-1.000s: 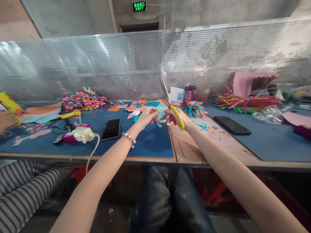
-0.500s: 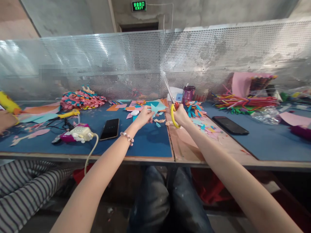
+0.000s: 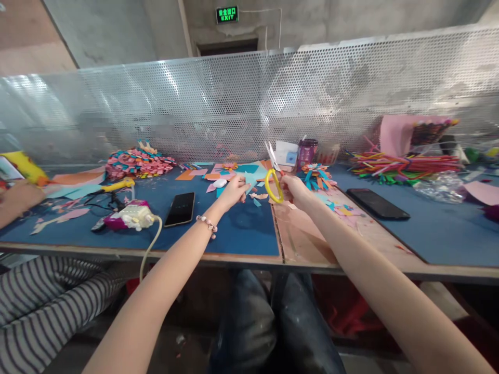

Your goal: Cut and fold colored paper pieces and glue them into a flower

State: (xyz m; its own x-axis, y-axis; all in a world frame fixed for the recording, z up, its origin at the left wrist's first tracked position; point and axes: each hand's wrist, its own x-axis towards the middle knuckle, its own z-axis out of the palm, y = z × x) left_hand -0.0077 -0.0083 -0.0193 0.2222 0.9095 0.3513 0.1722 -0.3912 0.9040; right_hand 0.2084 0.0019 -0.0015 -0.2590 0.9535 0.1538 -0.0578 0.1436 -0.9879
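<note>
My right hand (image 3: 295,189) is closed on yellow-handled scissors (image 3: 273,176), whose blades point up and away and stand slightly apart. My left hand (image 3: 233,191) pinches a small teal paper piece (image 3: 250,179) just left of the blades. Both hands hover over the blue mat (image 3: 234,228), above scattered teal, pink and orange paper scraps (image 3: 257,198). A bead bracelet sits on my left wrist.
A black phone (image 3: 180,209) lies left of my left hand, beside a glue gun (image 3: 127,217) with a cord. Another phone (image 3: 377,203) lies at right. Piles of cut paper (image 3: 136,160), coloured strips (image 3: 405,165) and a purple jar (image 3: 305,151) line the perforated screen. Another person's striped sleeve (image 3: 42,296) is at left.
The scissors tipped from leaning left to nearly upright and lowered a little, blades closing in. My left hand slid slightly right with the teal piece. The view shifted a bit.
</note>
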